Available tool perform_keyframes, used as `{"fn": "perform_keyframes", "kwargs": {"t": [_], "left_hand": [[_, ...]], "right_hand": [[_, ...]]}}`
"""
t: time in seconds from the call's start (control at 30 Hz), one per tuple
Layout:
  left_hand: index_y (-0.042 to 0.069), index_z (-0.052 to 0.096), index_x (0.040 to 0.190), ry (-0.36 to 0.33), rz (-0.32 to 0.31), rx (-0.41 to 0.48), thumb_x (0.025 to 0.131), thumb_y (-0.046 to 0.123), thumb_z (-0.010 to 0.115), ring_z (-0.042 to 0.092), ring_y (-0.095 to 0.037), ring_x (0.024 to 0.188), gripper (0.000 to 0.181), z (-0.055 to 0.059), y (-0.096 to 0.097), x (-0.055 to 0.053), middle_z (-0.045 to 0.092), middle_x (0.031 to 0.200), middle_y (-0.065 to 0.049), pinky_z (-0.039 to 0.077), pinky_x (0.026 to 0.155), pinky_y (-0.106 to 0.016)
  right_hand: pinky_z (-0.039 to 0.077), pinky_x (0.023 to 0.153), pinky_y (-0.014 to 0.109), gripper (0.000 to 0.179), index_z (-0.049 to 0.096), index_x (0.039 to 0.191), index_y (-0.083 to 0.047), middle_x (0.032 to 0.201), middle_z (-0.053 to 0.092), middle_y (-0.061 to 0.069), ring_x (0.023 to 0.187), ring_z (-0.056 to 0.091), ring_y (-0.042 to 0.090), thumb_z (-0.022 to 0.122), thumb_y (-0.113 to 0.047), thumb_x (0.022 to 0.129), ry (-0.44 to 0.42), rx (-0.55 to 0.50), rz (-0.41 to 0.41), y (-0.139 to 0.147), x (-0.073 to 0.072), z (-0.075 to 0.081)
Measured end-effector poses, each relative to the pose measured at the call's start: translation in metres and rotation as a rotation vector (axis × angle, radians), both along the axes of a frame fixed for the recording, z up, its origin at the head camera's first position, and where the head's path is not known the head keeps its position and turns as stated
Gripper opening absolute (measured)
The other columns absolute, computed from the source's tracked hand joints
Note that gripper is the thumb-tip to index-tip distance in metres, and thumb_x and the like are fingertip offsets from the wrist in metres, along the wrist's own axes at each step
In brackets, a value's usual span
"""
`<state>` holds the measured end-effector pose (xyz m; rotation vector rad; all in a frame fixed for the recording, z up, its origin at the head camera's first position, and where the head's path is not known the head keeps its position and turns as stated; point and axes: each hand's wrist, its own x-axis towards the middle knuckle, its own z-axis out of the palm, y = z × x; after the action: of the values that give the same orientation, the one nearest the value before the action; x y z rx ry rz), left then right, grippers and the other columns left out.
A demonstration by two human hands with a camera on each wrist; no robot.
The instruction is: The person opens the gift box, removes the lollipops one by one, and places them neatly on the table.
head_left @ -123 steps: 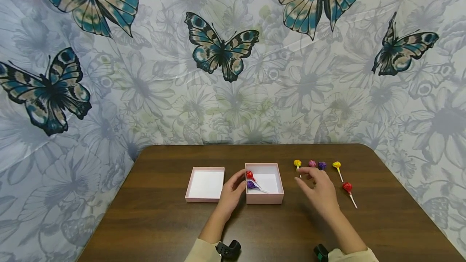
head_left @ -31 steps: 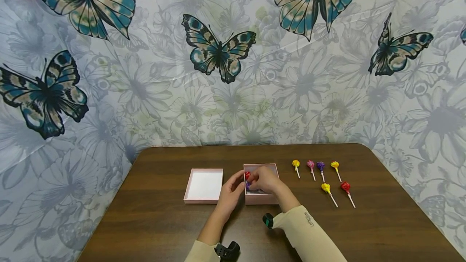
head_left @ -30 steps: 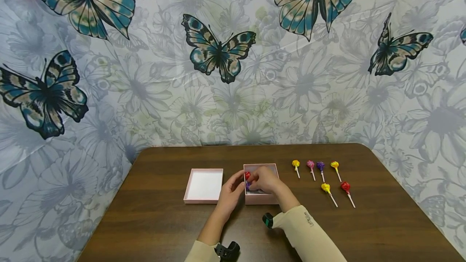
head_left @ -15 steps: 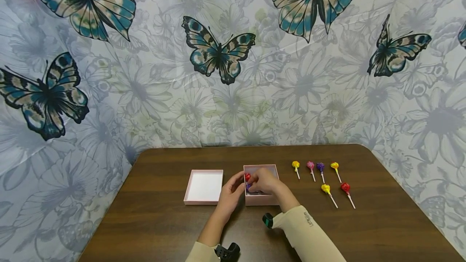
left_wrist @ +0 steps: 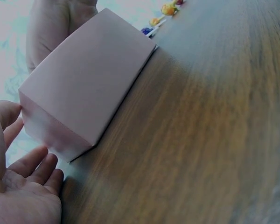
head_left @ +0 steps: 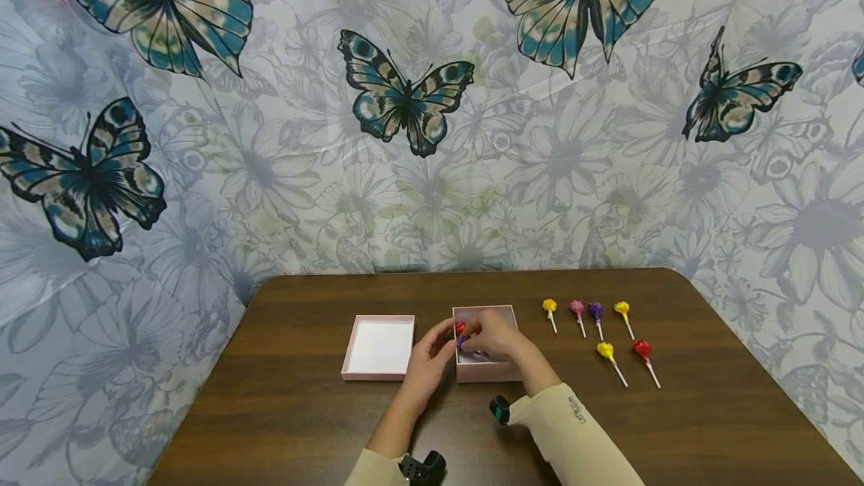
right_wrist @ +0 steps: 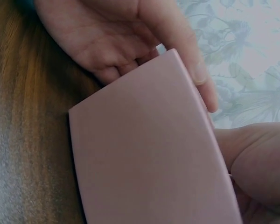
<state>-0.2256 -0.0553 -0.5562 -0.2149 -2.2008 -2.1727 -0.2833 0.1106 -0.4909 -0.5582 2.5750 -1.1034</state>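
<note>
A pink box (head_left: 487, 372) with a white inside stands on the table. My left hand (head_left: 427, 360) is at its left side; in the left wrist view the thumb and relaxed fingers (left_wrist: 30, 161) touch that wall. My right hand (head_left: 496, 336) reaches over the right part of the box, its thumb and fingers curled together inside. It seems to pinch a lollipop there, mostly hidden by the hand; a small pale tip shows beside it in the right wrist view. A red lollipop (head_left: 460, 327) and a purple lollipop (head_left: 462, 343) peek out at the box's left wall.
The shallow pink lid (head_left: 378, 347) lies left of the box, white inside up. Several lollipops are spread on the right: a pink one (head_left: 577, 307), a purple one (head_left: 595, 310), a red one (head_left: 642, 349) and yellow ones (head_left: 605, 351). A butterfly-print cloth (head_left: 432, 208) hangs behind the table (head_left: 304, 426).
Since about four seconds ago my right hand has moved left, from over the lollipops on the table into the box. During the last second both hands have stayed almost still.
</note>
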Motion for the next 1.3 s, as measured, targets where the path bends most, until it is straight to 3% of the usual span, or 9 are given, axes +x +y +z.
{"fn": "perform_keyframes", "kwargs": {"t": [0.17,0.4,0.73,0.9,1.3], "left_hand": [[0.018,0.054,0.144,-0.01,0.014,-0.014,0.102,0.022,0.057,0.048,-0.03,0.141,0.042,0.0,-0.001,-0.001,0.054,0.148,-0.01,0.038,0.118,-0.047],[0.015,0.053,0.144,0.009,0.026,-0.032,0.102,0.021,0.056,0.048,-0.033,0.14,0.042,0.0,0.0,-0.001,0.054,0.148,-0.012,0.039,0.117,-0.049],[0.017,0.054,0.143,-0.019,0.03,-0.022,0.101,0.02,0.058,0.047,-0.032,0.141,0.042,0.004,0.002,0.0,0.054,0.148,-0.012,0.036,0.118,-0.05],[0.013,0.054,0.143,0.008,0.031,-0.02,0.101,0.018,0.057,0.047,-0.033,0.141,0.043,0.002,0.002,-0.001,0.053,0.148,-0.014,0.035,0.119,-0.051],[0.013,0.053,0.144,-0.007,0.032,-0.034,0.101,0.02,0.058,0.046,-0.031,0.141,0.044,0.002,0.001,0.0,0.053,0.148,-0.012,0.037,0.118,-0.049]], "right_hand": [[0.042,0.052,0.021,0.011,0.077,0.092,-0.003,0.071,0.065,0.001,0.058,0.051,0.01,0.079,-0.009,0.083,0.051,0.023,-0.028,0.0,0.0,0.008],[0.047,0.057,0.023,0.019,0.078,0.1,-0.004,0.084,0.071,0.004,0.066,0.054,0.014,0.079,-0.014,0.084,0.049,-0.04,-0.092,0.007,0.004,0.022],[0.048,0.055,0.024,0.021,0.076,0.106,-0.007,0.077,0.062,0.001,0.062,0.053,0.013,0.077,-0.018,0.087,0.054,-0.134,-0.167,0.023,0.008,0.023],[0.049,0.055,0.025,0.021,0.076,0.106,-0.009,0.08,0.063,0.002,0.065,0.053,0.014,0.077,-0.019,0.088,0.059,-0.172,-0.221,0.03,0.011,0.025],[0.048,0.063,0.024,0.024,0.074,0.11,-0.007,0.098,0.07,0.009,0.081,0.056,0.017,0.074,-0.02,0.091,0.105,-0.203,-0.3,0.061,0.019,0.037]]}}
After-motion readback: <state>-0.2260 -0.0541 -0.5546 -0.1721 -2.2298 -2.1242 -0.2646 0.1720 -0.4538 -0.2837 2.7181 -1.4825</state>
